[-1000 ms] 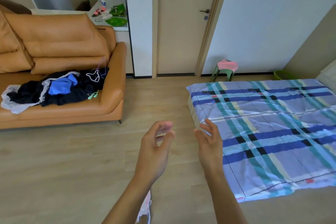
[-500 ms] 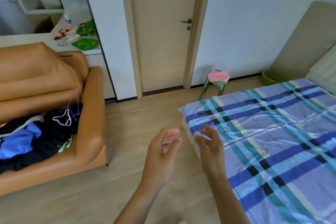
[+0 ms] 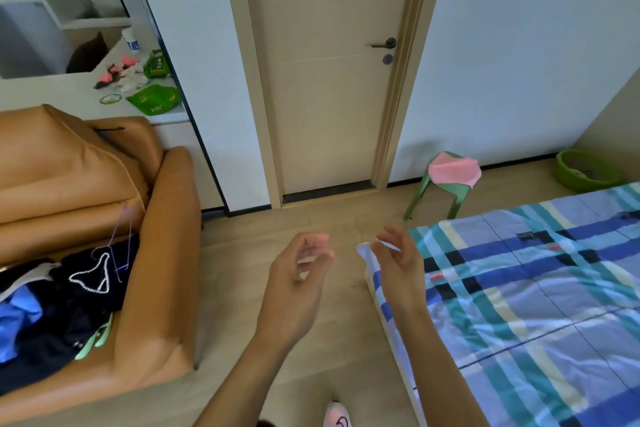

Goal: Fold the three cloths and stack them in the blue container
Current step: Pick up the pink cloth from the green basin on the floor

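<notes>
orange sofa (image 3: 104, 218), plaid blue bedsheet (image 3: 536, 288), pink cloth (image 3: 453, 170)

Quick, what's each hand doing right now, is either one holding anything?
Left hand: open, fingers loosely curled, holding nothing.
Right hand: open, fingers loosely curled, holding nothing.

The sofa (image 3: 166, 253) runs out of the frame's left edge. The dark clothes pile (image 3: 69, 315) on its seat is cut off there too, and its separate garments cannot be told apart. The bed (image 3: 536, 305) leaves the frame at the right and bottom edges, and the right hand (image 3: 398, 263) covers part of its near corner. The fingertips of the left hand (image 3: 294, 291) are blurred. Both forearms are cut by the bottom edge, as is a pink shoe (image 3: 336, 416). A pink cloth (image 3: 453, 170) hides the seat of the green stool (image 3: 433, 194). Items on the bench (image 3: 45, 94), upper left, are too small to identify.
</notes>
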`<state>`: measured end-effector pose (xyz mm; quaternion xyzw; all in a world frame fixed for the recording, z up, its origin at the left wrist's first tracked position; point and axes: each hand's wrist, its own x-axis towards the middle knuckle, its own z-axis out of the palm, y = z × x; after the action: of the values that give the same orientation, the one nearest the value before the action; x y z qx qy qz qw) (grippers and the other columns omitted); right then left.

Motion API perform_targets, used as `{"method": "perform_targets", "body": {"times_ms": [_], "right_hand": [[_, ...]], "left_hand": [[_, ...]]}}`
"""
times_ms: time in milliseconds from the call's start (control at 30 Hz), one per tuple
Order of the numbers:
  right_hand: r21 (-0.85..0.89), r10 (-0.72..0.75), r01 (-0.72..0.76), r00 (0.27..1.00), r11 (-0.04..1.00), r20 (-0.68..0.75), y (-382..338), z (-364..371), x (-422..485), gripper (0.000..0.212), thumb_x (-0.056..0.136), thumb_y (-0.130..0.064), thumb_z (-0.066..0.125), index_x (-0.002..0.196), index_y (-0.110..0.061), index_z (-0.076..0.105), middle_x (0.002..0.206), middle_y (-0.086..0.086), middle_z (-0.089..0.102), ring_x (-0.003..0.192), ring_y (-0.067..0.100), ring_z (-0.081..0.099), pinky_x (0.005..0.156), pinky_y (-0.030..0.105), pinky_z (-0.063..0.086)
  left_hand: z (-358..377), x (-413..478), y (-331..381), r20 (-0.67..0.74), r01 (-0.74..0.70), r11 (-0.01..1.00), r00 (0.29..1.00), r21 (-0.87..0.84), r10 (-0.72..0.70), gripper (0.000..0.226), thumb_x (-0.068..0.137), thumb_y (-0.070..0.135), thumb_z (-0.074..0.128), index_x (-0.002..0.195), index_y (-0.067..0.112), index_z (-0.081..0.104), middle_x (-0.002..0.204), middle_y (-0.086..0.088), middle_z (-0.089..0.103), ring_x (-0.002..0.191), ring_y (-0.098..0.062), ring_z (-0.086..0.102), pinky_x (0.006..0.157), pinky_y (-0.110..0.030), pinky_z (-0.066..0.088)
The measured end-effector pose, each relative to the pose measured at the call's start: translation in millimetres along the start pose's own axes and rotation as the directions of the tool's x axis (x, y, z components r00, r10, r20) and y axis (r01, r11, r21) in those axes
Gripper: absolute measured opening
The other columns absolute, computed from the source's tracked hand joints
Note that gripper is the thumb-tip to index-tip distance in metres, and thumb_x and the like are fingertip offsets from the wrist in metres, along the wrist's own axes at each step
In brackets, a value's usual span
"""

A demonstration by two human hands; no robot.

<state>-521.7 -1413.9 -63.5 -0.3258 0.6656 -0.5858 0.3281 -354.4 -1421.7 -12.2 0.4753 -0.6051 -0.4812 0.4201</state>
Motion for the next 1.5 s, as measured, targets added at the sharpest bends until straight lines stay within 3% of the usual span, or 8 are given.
{"method": "perform_targets", "body": {"times_ms": [167, 367, 500, 600, 833, 1100, 1233, 1500], "right_hand": [[-0.017, 0.025, -0.025, 1.000, 1.000, -0.014, 3.5, 14.7, 83.4, 0.034, 0.093, -0.016, 0.066, 0.127, -0.020, 0.060, 0.118, -0.001, 0.066, 0.101, 0.001, 0.062, 0.073, 0.006, 0.048], [-0.045, 0.072, -0.076, 0.993, 0.996, -0.091, 14.0, 38.8, 189.5, 0.035, 0.094, -0.018, 0.064, 0.128, -0.018, 0.059, 0.119, -0.002, 0.065, 0.106, 0.009, 0.062, 0.072, 0.011, 0.047], [-0.078, 0.084, -0.096, 0.987, 0.992, -0.137, 9.3, 60.5, 270.6, 0.037, 0.093, -0.022, 0.065, 0.129, -0.021, 0.058, 0.118, -0.007, 0.065, 0.105, 0.003, 0.062, 0.075, 0.013, 0.048], [-0.073, 0.111, -0.129, 0.973, 0.989, -0.204, 6.3, 70.8, 329.2, 0.036, 0.093, -0.021, 0.066, 0.128, -0.020, 0.059, 0.117, -0.004, 0.066, 0.104, 0.003, 0.063, 0.075, 0.014, 0.048], [-0.032, 0.177, -0.200, 0.921, 0.979, -0.346, 1.5, 83.5, 433.7, 0.036, 0.093, -0.023, 0.066, 0.128, -0.021, 0.059, 0.114, -0.004, 0.066, 0.104, 0.008, 0.064, 0.077, 0.017, 0.047], [0.037, 0.224, -0.234, 0.856, 0.971, -0.467, 21.7, 66.8, 585.6, 0.036, 0.090, -0.025, 0.067, 0.125, -0.021, 0.060, 0.113, -0.006, 0.067, 0.105, 0.009, 0.064, 0.091, 0.032, 0.053], [0.087, 0.248, -0.237, 0.823, 0.968, -0.510, 30.9, 40.3, 665.8, 0.048, 0.081, -0.038, 0.064, 0.126, -0.022, 0.059, 0.114, -0.004, 0.068, 0.106, 0.014, 0.065, 0.096, 0.039, 0.053], [0.174, 0.323, -0.278, 0.697, 0.945, -0.640, 37.3, -31.0, 756.7, 0.043, 0.086, -0.035, 0.062, 0.126, -0.020, 0.060, 0.111, 0.001, 0.070, 0.099, 0.019, 0.069, 0.079, 0.029, 0.054]], "left_hand": [[21.5, 89.5, -8.7, 0.011, 0.046, 0.999, 0.999, -0.012, -0.046, 0.012, 0.095, 0.017, 0.061, 0.102, 0.023, 0.069, 0.105, 0.013, 0.072, 0.100, 0.005, 0.064, 0.080, -0.007, 0.045], [51.2, 213.2, -27.4, 0.122, 0.072, 0.997, 0.990, -0.034, -0.067, 0.013, 0.095, 0.017, 0.062, 0.103, 0.025, 0.070, 0.105, 0.013, 0.073, 0.100, 0.003, 0.065, 0.081, -0.008, 0.044], [67.2, 314.0, -36.7, 0.188, 0.070, 0.994, 0.981, -0.086, -0.053, 0.012, 0.094, 0.022, 0.063, 0.103, 0.024, 0.071, 0.101, 0.011, 0.074, 0.097, 0.000, 0.067, 0.086, -0.019, 0.048], [81.7, 386.8, -37.9, 0.269, 0.065, 0.996, 0.962, -0.061, -0.047, 0.015, 0.094, 0.028, 0.061, 0.105, 0.023, 0.070, 0.101, 0.011, 0.073, 0.097, -0.001, 0.067, 0.084, -0.018, 0.047], [121.3, 518.3, -26.4, 0.428, 0.065, 0.997, 0.903, -0.050, -0.038, 0.014, 0.097, 0.021, 0.059, 0.106, 0.020, 0.069, 0.105, 0.010, 0.073, 0.101, -0.001, 0.067, 0.085, -0.013, 0.049], [208.4, 642.3, -37.7, 0.558, 0.061, 0.998, 0.829, -0.015, -0.042, 0.021, 0.086, 0.039, 0.057, 0.099, 0.028, 0.068, 0.099, 0.012, 0.074, 0.097, -0.004, 0.068, 0.082, -0.020, 0.047], [262.3, 701.5, -38.4, 0.627, 0.026, 0.999, 0.778, 0.025, -0.036, 0.025, 0.085, 0.040, 0.057, 0.102, 0.026, 0.069, 0.103, 0.009, 0.074, 0.099, -0.004, 0.067, 0.086, -0.023, 0.050], [384.3, 790.1, -40.1, 0.772, 0.025, 0.998, 0.632, 0.063, -0.065, 0.017, 0.091, 0.032, 0.061, 0.101, 0.022, 0.070, 0.093, 0.013, 0.071, 0.087, 0.004, 0.063, 0.076, -0.008, 0.044]]}}
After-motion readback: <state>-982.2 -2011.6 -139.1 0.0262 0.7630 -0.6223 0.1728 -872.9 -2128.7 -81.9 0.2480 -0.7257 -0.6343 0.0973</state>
